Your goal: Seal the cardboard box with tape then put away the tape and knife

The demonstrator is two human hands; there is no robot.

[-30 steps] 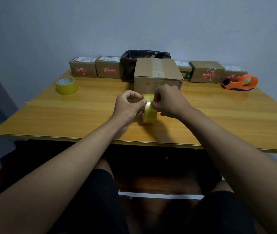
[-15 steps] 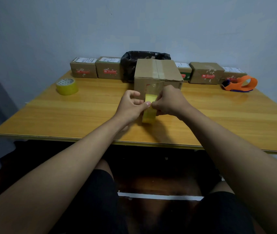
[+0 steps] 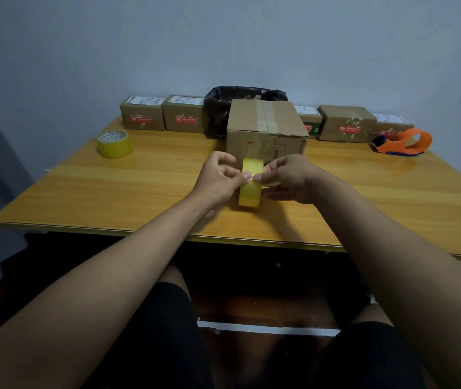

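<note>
A yellow tape roll [image 3: 249, 189] stands on its edge on the wooden table [image 3: 83, 189], just in front of the cardboard box [image 3: 265, 130]. My left hand [image 3: 218, 179] and my right hand [image 3: 288, 178] flank the roll, and their thumbs and forefingers pinch at the tape on its top. The box is shut, with a strip of brown tape along its top seam and clear tape down its near face. No knife is in sight.
A second yellow tape roll [image 3: 114, 144] lies flat at the left. An orange tape dispenser [image 3: 404, 143] sits at the right. Several small cardboard parcels [image 3: 142, 113] and a black bag [image 3: 243, 96] line the wall behind the box.
Both hands and the roll went up toward the box's near face, then came back down. The roll now stands on the table a little nearer to me.
</note>
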